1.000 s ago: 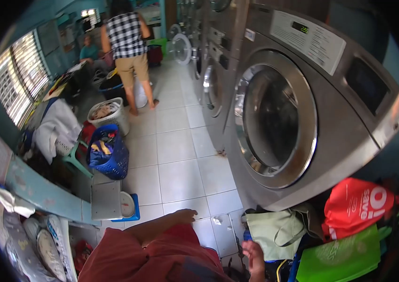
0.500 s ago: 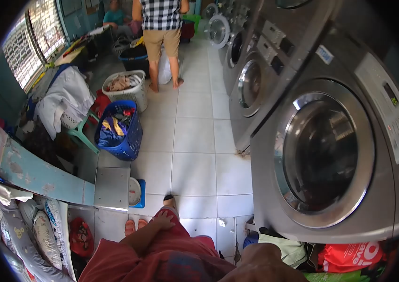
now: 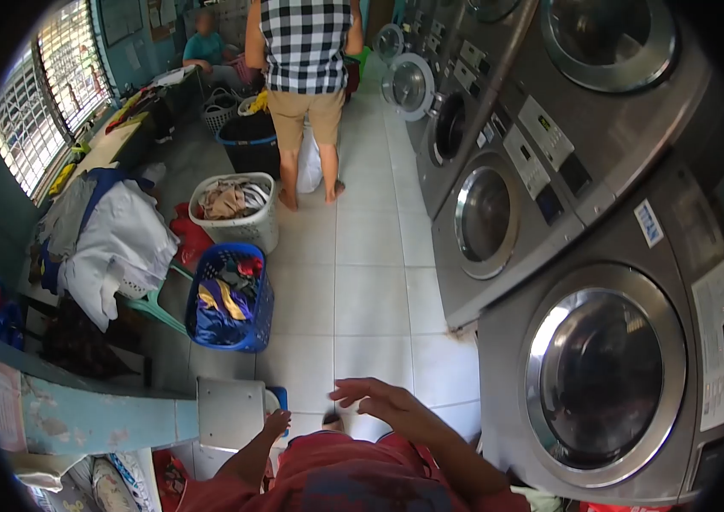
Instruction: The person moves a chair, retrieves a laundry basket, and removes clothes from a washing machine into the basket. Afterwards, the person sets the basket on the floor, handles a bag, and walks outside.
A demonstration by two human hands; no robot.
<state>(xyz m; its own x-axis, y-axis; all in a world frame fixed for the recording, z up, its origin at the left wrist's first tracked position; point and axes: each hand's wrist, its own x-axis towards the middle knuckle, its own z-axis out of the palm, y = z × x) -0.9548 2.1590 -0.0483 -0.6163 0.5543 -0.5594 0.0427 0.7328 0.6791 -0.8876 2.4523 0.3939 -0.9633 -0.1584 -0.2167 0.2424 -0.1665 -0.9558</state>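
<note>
My right hand (image 3: 377, 399) is held out in front of my red shirt, above the tiled floor. It is empty, with its fingers stretched forward and partly apart. Lower and to the left, my left hand (image 3: 276, 423) hangs beside a metal platform (image 3: 232, 414) and the weighing scale (image 3: 279, 399) with a blue base. Nothing shows in the left hand; its fingers look loosely apart. Ahead on the left, a blue laundry basket (image 3: 261, 311) holds dark, purple and yellow clothes. Behind it a white basket (image 3: 259, 224) contains beige and pale clothes.
Stacked grey front-load machines (image 3: 507, 299) line the right side, one with its round door (image 3: 407, 86) swung out. A person in a checked top (image 3: 306, 51) stands in the aisle, and another person (image 3: 202, 47) sits behind. White cloth (image 3: 127, 243) is heaped above a green stool (image 3: 161, 307).
My left hand has left my thigh and moved left toward the scale. My right hand has come up and forward into view. The camera has tilted up and shifted the scene downward.
</note>
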